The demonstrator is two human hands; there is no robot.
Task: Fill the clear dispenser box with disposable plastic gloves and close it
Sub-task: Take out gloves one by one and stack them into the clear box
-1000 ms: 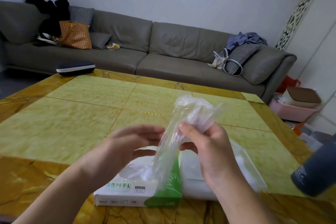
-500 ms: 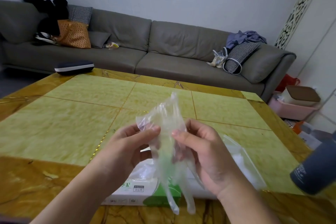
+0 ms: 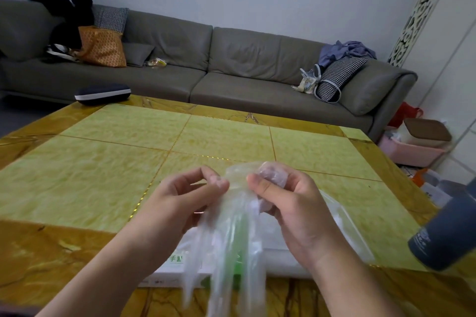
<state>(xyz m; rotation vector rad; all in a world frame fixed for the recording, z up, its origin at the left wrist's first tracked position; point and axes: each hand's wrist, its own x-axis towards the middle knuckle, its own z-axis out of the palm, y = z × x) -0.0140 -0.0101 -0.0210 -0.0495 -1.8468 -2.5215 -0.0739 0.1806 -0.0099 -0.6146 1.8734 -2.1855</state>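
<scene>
Two hands hold one bunch of thin clear gloves (image 3: 231, 234) above the table (image 3: 103, 162); the left hand (image 3: 180, 203) pinches the top edge between thumb and forefinger, and the right hand (image 3: 288, 203) grips the same edge with its fingers curled round a wad of film. Half a second ago the bunch stood higher between the hands with its top sticking up; now it has been drawn downward, so the glove fingers trail below the wrists toward the near table edge, blurred by motion. A second ago only the right hand had hold of it while the left was spread beside it; both now share the grip, which suggests the bunch is being straightened before it goes in; the filling step looks unfinished, and closing has not begun.

Directly beneath both hands lies the white and green glove carton (image 3: 170, 265), mostly covered by the wrists and the hanging film; just past the right hand sits the clear dispenser box (image 3: 342, 224), its outline faint and its contents a pale mass I cannot separate into single gloves. Whether its lid is attached or where it lies cannot be told. Further right of the right hand a dark grey cylinder (image 3: 445, 234) is cut off by the frame.
</scene>
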